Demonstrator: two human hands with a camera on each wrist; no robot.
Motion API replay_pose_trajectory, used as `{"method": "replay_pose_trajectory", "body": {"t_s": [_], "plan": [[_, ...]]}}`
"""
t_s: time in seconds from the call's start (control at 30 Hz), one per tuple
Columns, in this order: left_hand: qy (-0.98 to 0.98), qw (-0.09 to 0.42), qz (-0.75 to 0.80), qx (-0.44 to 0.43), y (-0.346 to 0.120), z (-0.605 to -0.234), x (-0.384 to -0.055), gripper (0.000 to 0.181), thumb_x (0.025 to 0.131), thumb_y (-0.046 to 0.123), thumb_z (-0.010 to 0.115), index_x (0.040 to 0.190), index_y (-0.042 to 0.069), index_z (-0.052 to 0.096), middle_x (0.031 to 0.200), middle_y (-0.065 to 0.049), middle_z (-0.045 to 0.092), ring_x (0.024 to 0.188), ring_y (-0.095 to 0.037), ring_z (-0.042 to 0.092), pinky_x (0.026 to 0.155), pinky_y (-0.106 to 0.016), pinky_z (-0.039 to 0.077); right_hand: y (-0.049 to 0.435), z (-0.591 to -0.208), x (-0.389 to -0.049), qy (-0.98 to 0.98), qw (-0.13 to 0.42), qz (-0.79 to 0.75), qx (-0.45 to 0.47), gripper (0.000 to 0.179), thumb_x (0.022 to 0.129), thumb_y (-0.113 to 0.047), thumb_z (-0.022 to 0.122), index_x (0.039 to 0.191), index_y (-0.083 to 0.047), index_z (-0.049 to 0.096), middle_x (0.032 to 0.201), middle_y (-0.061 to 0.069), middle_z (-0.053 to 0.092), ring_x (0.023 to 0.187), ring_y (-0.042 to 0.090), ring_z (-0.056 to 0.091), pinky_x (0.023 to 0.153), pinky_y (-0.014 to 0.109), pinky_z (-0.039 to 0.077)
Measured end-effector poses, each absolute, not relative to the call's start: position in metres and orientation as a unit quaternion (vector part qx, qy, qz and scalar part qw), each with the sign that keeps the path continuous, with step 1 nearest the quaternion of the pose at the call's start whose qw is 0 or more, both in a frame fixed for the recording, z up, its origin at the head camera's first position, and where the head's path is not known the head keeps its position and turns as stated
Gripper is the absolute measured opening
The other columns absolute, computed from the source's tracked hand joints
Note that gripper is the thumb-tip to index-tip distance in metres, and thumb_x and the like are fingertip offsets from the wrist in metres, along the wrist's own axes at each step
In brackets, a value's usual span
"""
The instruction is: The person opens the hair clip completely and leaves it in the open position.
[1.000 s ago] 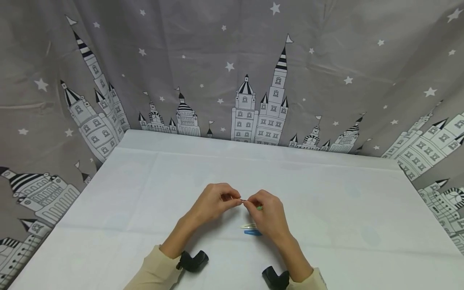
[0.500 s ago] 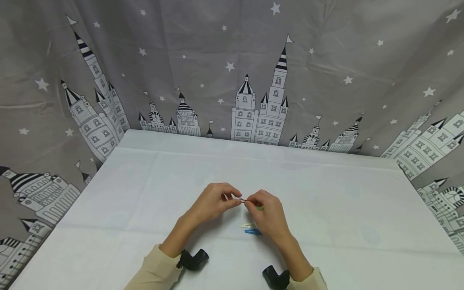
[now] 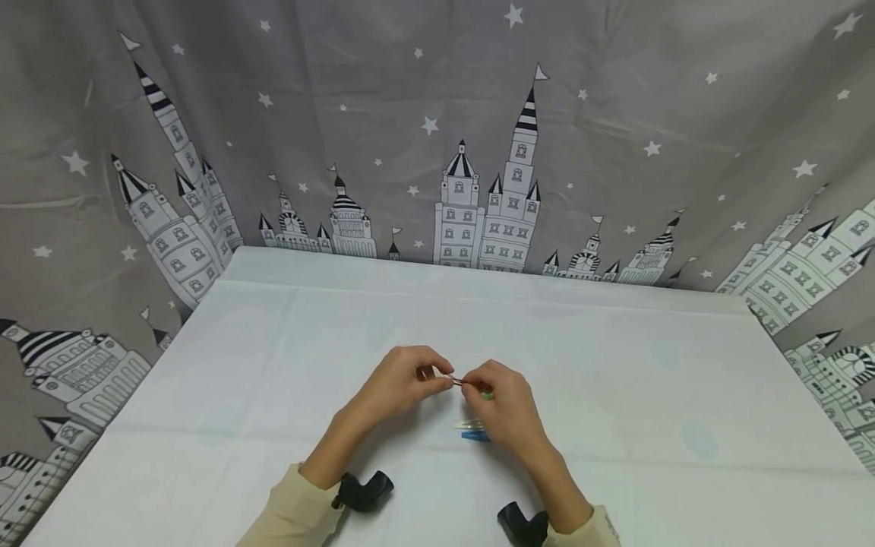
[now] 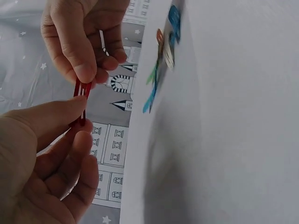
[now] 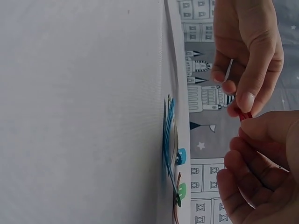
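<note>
A red snap hair clip [image 4: 82, 89] is held up over the table between both hands. My left hand [image 3: 405, 382] pinches one end of it between thumb and fingertips. From the other side, my right hand [image 3: 503, 399] pinches the opposite end. Fingertips cover much of the clip. In the left wrist view, narrow gaps show between its red strips. On the cloth by the right hand lie a blue hair clip [image 3: 475, 436] and a pale cream hair clip [image 3: 469, 425], partly hidden by that hand in the head view.
A green hair clip [image 5: 182, 191] and an orange-brown hair clip [image 4: 160, 36] lie in the same small group with several blue ones. White cloth [image 3: 273, 334] covers the table. Behind it hangs a grey curtain [image 3: 383, 83] printed with castles and stars.
The hands have drawn very slightly apart, so more of the red hair clip shows between the fingertips. The clips on the table stay where they were.
</note>
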State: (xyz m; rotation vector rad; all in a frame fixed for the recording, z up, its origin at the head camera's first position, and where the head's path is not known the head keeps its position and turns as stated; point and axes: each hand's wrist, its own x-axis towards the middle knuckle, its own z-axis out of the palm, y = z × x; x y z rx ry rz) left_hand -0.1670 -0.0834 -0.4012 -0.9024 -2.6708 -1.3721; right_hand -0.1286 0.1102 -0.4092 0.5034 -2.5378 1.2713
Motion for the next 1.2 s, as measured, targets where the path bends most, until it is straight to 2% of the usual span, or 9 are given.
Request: {"method": "replay_pose_trajectory", "body": {"t_s": [0.33, 0.53, 0.8, 1.2], "plan": [[-0.858, -0.014, -0.413, -0.306, -0.085, -0.402, -0.166, 0.011, 0.086, 0.010, 0.077, 0.095, 0.005, 0.075, 0.088, 0.005, 0.069, 0.071, -0.005, 0.057, 0.065, -0.025, 0.049, 0.107, -0.409, -0.126, -0.879, 0.118, 0.430, 0.167, 0.010, 0.082, 0.004, 0.075, 0.080, -0.006, 0.075, 0.077, -0.004, 0.065, 0.072, 0.012, 0.060, 0.070, 0.031, 0.052], [-0.864, -0.030, -0.405, -0.297, -0.087, -0.402, -0.165, 0.010, 0.086, 0.011, 0.077, 0.095, 0.007, 0.076, 0.088, 0.007, 0.068, 0.071, -0.005, 0.057, 0.065, -0.025, 0.049, 0.107, -0.410, -0.125, -0.880, 0.102, 0.434, 0.166, 0.009, 0.082, 0.003, 0.075, 0.081, -0.006, 0.075, 0.077, -0.005, 0.065, 0.070, 0.011, 0.056, 0.066, 0.028, 0.049], [-0.866, -0.024, -0.401, -0.296, -0.095, -0.408, -0.164, 0.008, 0.086, 0.013, 0.077, 0.094, 0.010, 0.076, 0.087, 0.008, 0.068, 0.071, -0.004, 0.057, 0.065, -0.025, 0.049, 0.103, -0.412, -0.129, -0.878, 0.088, 0.436, 0.178, 0.008, 0.083, 0.002, 0.074, 0.081, -0.006, 0.075, 0.076, -0.006, 0.063, 0.067, 0.009, 0.052, 0.060, 0.026, 0.045], [-0.880, -0.029, -0.393, -0.264, -0.122, -0.411, -0.160, 0.006, 0.086, 0.014, 0.077, 0.093, 0.014, 0.076, 0.086, 0.012, 0.066, 0.071, -0.004, 0.058, 0.064, -0.026, 0.049, 0.086, -0.410, -0.139, -0.888, 0.056, 0.404, 0.212, 0.010, 0.084, 0.000, 0.071, 0.081, -0.008, 0.075, 0.078, -0.004, 0.064, 0.068, 0.009, 0.054, 0.062, 0.025, 0.046]]}}
